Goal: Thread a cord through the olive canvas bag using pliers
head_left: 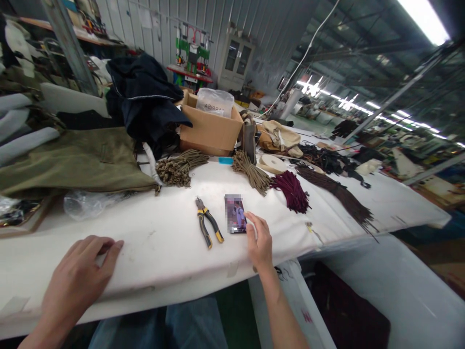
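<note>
My left hand (82,271) rests palm down on the white table (152,252) near its front edge, fingers loosely curled and holding nothing. At the lower right corner of a phone (235,214) lying flat on the table, my right hand (258,242) touches the phone's edge with its fingertips, fingers bent. Pliers with black and yellow handles (207,220) lie just left of the phone.
Bundles of cord lie further back: tan (178,169), olive (252,174), maroon (292,190), dark brown (341,194). A cardboard box (209,128) with a plastic bag, dark clothing (145,97), an olive garment (72,162) and a clear bag (85,203) crowd the left and back.
</note>
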### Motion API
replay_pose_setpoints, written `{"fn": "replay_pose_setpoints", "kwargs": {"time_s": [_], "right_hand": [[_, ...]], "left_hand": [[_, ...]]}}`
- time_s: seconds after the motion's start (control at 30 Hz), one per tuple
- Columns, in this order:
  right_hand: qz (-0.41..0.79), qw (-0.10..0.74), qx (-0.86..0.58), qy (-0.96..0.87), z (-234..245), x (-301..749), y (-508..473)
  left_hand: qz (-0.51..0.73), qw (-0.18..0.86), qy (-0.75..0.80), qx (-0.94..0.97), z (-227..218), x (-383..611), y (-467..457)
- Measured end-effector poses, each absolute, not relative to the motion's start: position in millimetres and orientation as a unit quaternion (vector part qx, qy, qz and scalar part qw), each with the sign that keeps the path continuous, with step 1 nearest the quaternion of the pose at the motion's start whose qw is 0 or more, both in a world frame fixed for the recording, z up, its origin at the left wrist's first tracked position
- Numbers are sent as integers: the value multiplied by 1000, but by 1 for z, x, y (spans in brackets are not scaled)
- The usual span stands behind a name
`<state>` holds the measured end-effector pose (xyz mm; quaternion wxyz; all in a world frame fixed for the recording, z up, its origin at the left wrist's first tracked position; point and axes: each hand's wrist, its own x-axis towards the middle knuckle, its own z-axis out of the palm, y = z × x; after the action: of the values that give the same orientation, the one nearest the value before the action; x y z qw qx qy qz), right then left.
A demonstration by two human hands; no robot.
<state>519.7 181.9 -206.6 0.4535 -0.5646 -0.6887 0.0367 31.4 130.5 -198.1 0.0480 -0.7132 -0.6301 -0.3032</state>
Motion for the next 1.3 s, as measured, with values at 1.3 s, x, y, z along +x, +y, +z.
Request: {"fn": "replay_pose_setpoints", "kwargs": {"time_s": [1.3], "right_hand": [[30, 520, -571, -635, -203, 518, 174]], "left_hand": [[-290, 58, -647, -703, -193, 36, 129]]}}
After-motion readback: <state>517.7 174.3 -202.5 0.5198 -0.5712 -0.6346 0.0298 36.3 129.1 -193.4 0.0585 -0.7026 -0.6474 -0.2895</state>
